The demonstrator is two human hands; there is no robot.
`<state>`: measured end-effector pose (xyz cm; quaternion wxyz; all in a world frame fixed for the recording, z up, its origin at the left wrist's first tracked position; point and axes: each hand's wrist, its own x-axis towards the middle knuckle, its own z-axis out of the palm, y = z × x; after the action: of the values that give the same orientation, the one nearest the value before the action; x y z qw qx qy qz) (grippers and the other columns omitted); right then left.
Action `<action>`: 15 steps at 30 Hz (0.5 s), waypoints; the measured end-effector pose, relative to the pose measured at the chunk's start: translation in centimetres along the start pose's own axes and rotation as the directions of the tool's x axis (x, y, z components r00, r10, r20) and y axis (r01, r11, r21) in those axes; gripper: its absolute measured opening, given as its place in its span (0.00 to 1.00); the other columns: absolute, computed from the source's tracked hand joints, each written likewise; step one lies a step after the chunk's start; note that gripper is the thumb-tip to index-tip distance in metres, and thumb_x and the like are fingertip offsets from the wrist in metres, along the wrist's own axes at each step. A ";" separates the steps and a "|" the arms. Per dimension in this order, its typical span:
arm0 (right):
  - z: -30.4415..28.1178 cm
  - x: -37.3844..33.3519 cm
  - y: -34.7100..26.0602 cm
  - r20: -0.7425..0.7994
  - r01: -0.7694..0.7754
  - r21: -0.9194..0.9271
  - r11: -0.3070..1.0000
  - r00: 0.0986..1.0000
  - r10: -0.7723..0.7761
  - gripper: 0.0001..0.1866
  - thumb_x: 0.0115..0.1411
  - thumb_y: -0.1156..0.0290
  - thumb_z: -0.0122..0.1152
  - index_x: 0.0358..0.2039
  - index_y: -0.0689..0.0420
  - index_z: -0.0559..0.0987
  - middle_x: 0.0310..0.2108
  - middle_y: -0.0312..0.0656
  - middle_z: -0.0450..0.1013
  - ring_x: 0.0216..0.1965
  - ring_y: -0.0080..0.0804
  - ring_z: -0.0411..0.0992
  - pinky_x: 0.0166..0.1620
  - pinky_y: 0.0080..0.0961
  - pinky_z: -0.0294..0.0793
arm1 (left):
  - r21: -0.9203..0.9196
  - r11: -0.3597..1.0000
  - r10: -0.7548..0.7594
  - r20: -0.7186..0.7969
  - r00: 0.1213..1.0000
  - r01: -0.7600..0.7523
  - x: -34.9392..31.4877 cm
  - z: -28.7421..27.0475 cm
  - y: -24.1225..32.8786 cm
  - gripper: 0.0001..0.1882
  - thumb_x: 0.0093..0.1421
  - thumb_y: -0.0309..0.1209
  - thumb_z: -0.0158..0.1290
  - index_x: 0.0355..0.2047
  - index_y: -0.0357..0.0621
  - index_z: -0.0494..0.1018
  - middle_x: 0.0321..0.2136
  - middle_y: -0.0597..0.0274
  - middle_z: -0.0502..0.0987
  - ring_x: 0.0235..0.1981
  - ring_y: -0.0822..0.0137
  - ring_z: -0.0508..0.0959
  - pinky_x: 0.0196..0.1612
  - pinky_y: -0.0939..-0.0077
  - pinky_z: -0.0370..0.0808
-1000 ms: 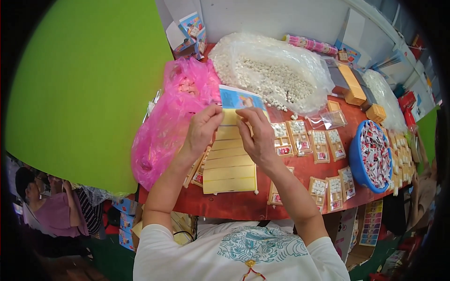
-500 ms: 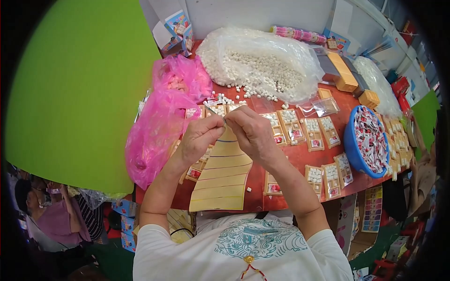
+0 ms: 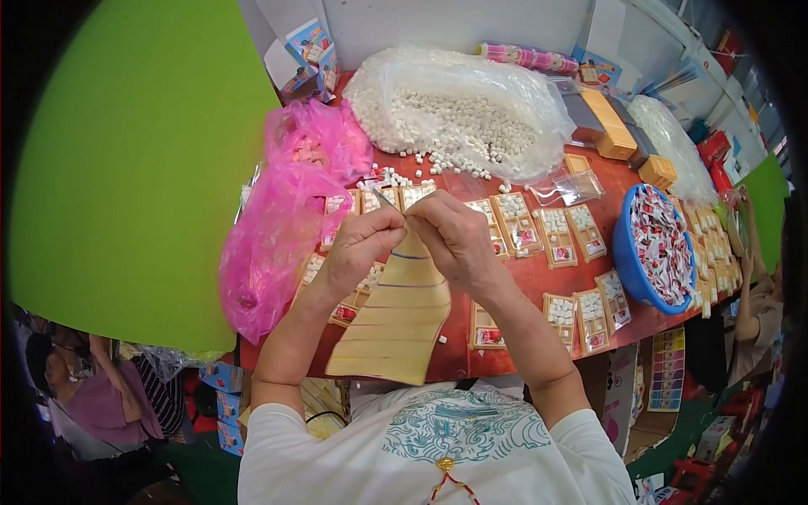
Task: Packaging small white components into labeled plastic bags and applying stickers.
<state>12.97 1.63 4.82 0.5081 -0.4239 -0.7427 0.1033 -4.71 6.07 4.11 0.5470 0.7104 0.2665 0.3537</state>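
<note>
A long pale-yellow sheet with dark cross lines [image 3: 391, 324] hangs down in front of me, its lower end near my shirt. At its narrow top end, my left hand [image 3: 364, 248] and my right hand [image 3: 459, 244] pinch side by side with fingertips almost touching. A thin grey pointed piece [image 3: 383, 199] sticks out up and left from the fingertips; its kind is unclear. Around and behind my hands lie small tan divided trays [image 3: 559, 236] filled with white cubes and red-and-white packets.
A clear plastic bag of white cubes [image 3: 454, 109] spills onto the red table [image 3: 539, 290]. Pink bags [image 3: 278, 244] lie left, beside a green panel [image 3: 126, 168]. On the right stand a blue basin of packets [image 3: 623, 252] and tan tray stacks [image 3: 608, 126]. Other people sit at both sides.
The sheet's lower end has swung slightly left and curled. Both hands keep their pinch at its top. The surroundings have shifted a little left in view.
</note>
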 end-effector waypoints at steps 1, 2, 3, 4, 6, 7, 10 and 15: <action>0.0 0.1 0.3 -0.029 -0.018 0.041 0.999 0.999 0.019 0.03 0.57 0.81 0.57 0.32 0.62 0.74 0.27 0.43 0.70 0.26 0.34 0.71 0.28 0.26 0.68 | -0.001 1.000 0.003 0.002 1.000 -0.003 0.3 0.1 -0.3 0.07 0.61 0.30 0.47 0.30 0.39 0.71 0.19 0.74 0.65 0.23 0.83 0.62 0.26 0.84 0.60; 0.2 0.0 0.5 -0.028 -0.018 0.042 0.999 0.999 0.020 0.03 0.57 0.81 0.57 0.32 0.62 0.74 0.27 0.43 0.70 0.26 0.34 0.71 0.28 0.26 0.68 | -0.070 0.998 -0.002 0.000 1.000 0.002 0.4 0.3 -0.7 0.07 0.61 0.30 0.47 0.29 0.39 0.71 0.20 0.74 0.65 0.23 0.83 0.63 0.26 0.84 0.60; 0.3 0.0 0.7 -0.040 -0.032 0.054 0.998 0.999 0.035 0.03 0.57 0.82 0.56 0.33 0.63 0.73 0.27 0.43 0.69 0.27 0.33 0.71 0.29 0.26 0.68 | -0.137 0.991 -0.004 -0.002 1.000 0.004 0.6 0.4 -1.0 0.07 0.60 0.30 0.48 0.29 0.39 0.71 0.20 0.74 0.65 0.24 0.83 0.63 0.27 0.85 0.60; 0.4 0.1 1.0 -0.053 -0.043 0.065 0.997 0.998 0.047 0.04 0.57 0.82 0.56 0.34 0.63 0.73 0.26 0.44 0.68 0.27 0.32 0.70 0.29 0.25 0.67 | -0.135 0.991 -0.001 -0.003 1.000 0.000 0.7 0.3 -1.0 0.07 0.60 0.30 0.48 0.29 0.39 0.71 0.20 0.74 0.65 0.24 0.83 0.63 0.27 0.85 0.60; 0.6 -0.1 1.4 -0.045 -0.067 0.081 0.994 0.996 0.071 0.02 0.59 0.81 0.54 0.34 0.64 0.72 0.27 0.43 0.69 0.28 0.31 0.70 0.30 0.24 0.68 | -0.192 0.981 -0.034 0.024 0.999 0.038 0.8 0.3 -0.7 0.07 0.60 0.30 0.48 0.29 0.40 0.72 0.21 0.75 0.66 0.25 0.83 0.63 0.28 0.86 0.60; 0.6 -0.1 1.7 -0.039 -0.087 0.095 0.992 0.995 0.091 0.02 0.61 0.80 0.53 0.34 0.64 0.72 0.27 0.42 0.70 0.28 0.29 0.70 0.32 0.23 0.68 | -0.189 0.982 -0.026 0.023 0.999 0.030 0.6 0.3 -0.5 0.07 0.60 0.30 0.48 0.29 0.40 0.72 0.21 0.75 0.66 0.25 0.83 0.63 0.28 0.86 0.60; 0.3 -0.5 3.6 -0.012 -0.305 0.591 0.747 0.923 0.386 0.05 0.65 0.77 0.48 0.35 0.64 0.73 0.29 0.39 0.72 0.31 0.25 0.72 0.36 0.20 0.71 | -0.122 0.992 -0.040 0.003 0.999 0.040 1.0 -0.3 0.2 0.06 0.59 0.29 0.48 0.29 0.40 0.73 0.23 0.75 0.69 0.25 0.83 0.66 0.29 0.86 0.62; -6.6 -1.6 8.6 -0.208 -0.153 0.885 0.440 0.716 0.667 0.08 0.63 0.71 0.50 0.37 0.61 0.76 0.32 0.42 0.77 0.32 0.30 0.77 0.38 0.31 0.81 | -0.353 0.934 -0.027 -0.220 0.975 -0.054 1.8 -3.7 -0.9 0.06 0.58 0.27 0.48 0.29 0.39 0.73 0.24 0.71 0.74 0.25 0.80 0.71 0.30 0.84 0.68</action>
<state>23.23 3.88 1.78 0.7833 -0.3229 -0.2984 0.4394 -6.53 9.82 4.12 0.6314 0.5572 0.2522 0.4766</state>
